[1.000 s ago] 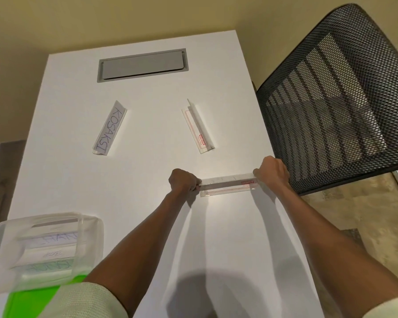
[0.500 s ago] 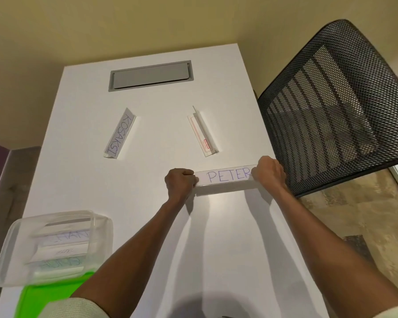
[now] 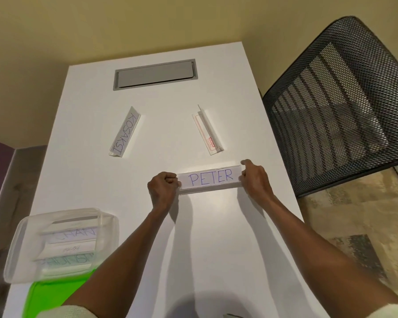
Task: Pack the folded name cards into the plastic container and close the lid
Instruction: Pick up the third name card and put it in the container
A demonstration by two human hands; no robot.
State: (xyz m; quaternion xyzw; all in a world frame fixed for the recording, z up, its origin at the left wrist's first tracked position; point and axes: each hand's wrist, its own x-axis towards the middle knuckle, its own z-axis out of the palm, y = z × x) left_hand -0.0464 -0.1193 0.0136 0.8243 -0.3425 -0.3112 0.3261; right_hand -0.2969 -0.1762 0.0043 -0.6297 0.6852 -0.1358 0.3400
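A name card reading PETER (image 3: 210, 179) lies across the white table (image 3: 216, 237) with its written face up. My left hand (image 3: 162, 190) pinches its left end and my right hand (image 3: 254, 176) pinches its right end. Further back a card reading KOSAKSI (image 3: 124, 132) stands tent-shaped on the left, and another tent-shaped card (image 3: 208, 133) with a red-printed side lies on the right. A clear plastic container (image 3: 110, 226) sits at the near left with several cards inside, one reading CHAN. A green lid (image 3: 53, 297) lies just in front of it.
A grey cable hatch (image 3: 155, 74) is set into the table's far end. A black mesh chair (image 3: 340, 104) stands close against the table's right edge. A yellow wall lies behind the table, and patterned floor shows at the right.
Between my two hands the card turned from its back side to the PETER face and flattened. My hands stayed at its ends. The camera view tilted downward a little.
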